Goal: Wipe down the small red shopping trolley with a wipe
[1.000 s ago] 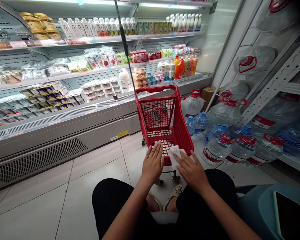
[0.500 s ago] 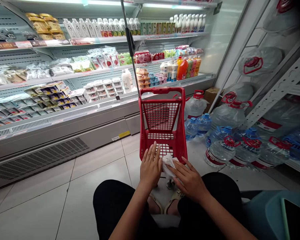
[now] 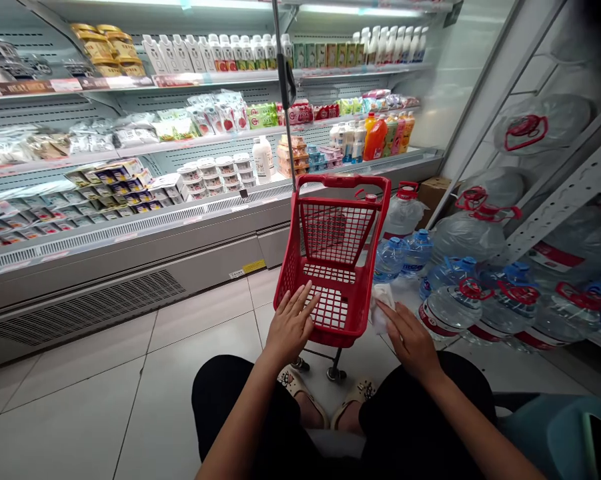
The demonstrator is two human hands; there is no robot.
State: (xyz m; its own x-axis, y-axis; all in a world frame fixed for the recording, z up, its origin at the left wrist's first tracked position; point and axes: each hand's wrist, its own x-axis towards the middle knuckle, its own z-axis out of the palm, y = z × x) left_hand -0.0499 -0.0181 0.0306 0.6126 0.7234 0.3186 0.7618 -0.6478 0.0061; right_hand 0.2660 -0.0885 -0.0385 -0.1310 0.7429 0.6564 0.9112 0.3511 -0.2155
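A small red plastic shopping cart (image 3: 337, 339) with grid walls stands between my knees on a metal frame with casters. At its near left edge is my left hand (image 3: 291, 328), fingers stretched out and apart, holding nothing; whether it presses on the rim cannot be made out. My right hand (image 3: 411, 341) is just outside the cart's right wall, its fingers on a crumpled white tissue (image 3: 381, 308). Part of the tissue lies behind those fingers. From the cart's upper left corner rises a thin pole (image 3: 290, 143) with a black clip.
An open dairy fridge (image 3: 215, 240) runs along the back, stocked with cartons, tubs and bottles. Several large water bottles (image 3: 450, 310) stand on the floor to the right, beside a white metal rack (image 3: 570, 193). A teal object (image 3: 545, 430) sits at lower right.
My right hand and the tissue have moved right, from the cart's near edge to outside its right wall. My left hand shifted slightly left. The cart has turned a little and its casters show more.
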